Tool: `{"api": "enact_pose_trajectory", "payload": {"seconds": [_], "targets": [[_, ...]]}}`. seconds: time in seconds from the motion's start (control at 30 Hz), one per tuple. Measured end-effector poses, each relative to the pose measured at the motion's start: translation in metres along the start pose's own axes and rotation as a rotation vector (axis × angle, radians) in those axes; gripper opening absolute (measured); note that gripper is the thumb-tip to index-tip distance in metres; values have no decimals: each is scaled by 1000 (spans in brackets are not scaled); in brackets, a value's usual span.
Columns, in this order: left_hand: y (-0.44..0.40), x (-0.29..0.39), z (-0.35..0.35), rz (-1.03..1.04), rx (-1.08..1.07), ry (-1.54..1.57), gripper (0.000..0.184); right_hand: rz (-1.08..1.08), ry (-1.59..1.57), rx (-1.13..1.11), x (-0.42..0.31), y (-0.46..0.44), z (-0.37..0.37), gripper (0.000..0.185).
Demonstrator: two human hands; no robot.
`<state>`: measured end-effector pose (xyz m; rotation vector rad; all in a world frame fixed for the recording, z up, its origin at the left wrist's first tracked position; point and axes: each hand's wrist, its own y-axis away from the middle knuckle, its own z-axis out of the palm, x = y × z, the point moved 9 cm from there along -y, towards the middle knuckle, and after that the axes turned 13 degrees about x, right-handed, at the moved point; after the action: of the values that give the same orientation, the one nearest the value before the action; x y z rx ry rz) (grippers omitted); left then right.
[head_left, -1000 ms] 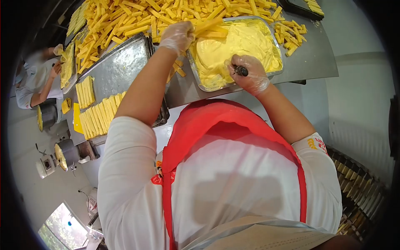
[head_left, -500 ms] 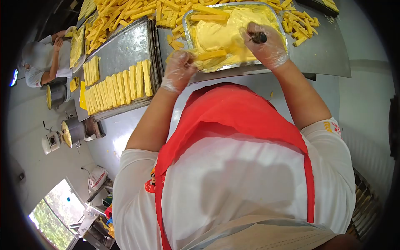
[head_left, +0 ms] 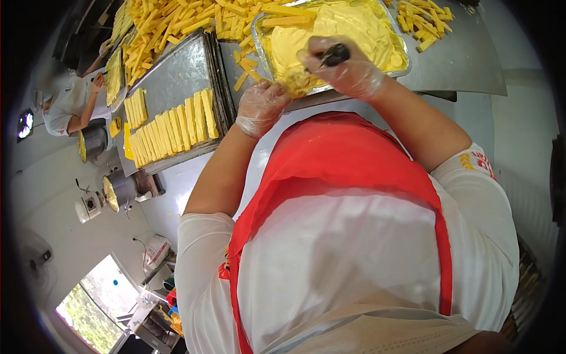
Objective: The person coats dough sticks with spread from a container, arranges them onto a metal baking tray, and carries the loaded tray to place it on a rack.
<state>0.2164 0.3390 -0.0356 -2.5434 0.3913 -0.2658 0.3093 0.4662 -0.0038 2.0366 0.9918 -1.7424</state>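
My left hand (head_left: 259, 107), in a clear plastic glove, is closed at the near left corner of the foil tray (head_left: 407, 66). It pinches a yellow cake stick (head_left: 296, 81), whose cream-smeared end is blurred and partly hidden. My right hand (head_left: 349, 69), gloved too, grips a black-handled spatula (head_left: 335, 55) just beside the left; the blade cannot be made out. Pale yellow cream (head_left: 348, 26) fills most of the tray. Two plain sticks (head_left: 288, 21) lie at the tray's far left side.
Left of the tray, stacked metal baking sheets (head_left: 183, 65) carry a row of coated sticks (head_left: 174, 127). Loose sticks (head_left: 177, 17) are heaped behind, with more (head_left: 423, 23) at the right. A co-worker (head_left: 73, 103) stands at the far left, beside large pots (head_left: 121, 190).
My right hand has moved left with the spatula, close to my left hand. My left hand has shifted slightly right, and its stick has turned and shows less. The camera view has shifted slightly.
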Motion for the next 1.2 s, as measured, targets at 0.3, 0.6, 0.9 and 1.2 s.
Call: {"api": "enact_pose_trajectory", "payload": {"seconds": [0.3, 0.6, 0.9, 1.2], "targets": [[9, -54, 19, -734, -111, 219, 14, -112, 41, 18, -17, 1, -3, 17], [35, -72, -31, -935, -139, 293, 25, -227, 537, 189, 49, 3, -30, 22], [158, -254, -231, -1103, 413, -269, 20, 18, 363, 233, 93, 3, -26, 32], [207, -343, -203, -1043, -559, -825, 32, -74, 556, 239, 48, -3, -8, 27]]}}
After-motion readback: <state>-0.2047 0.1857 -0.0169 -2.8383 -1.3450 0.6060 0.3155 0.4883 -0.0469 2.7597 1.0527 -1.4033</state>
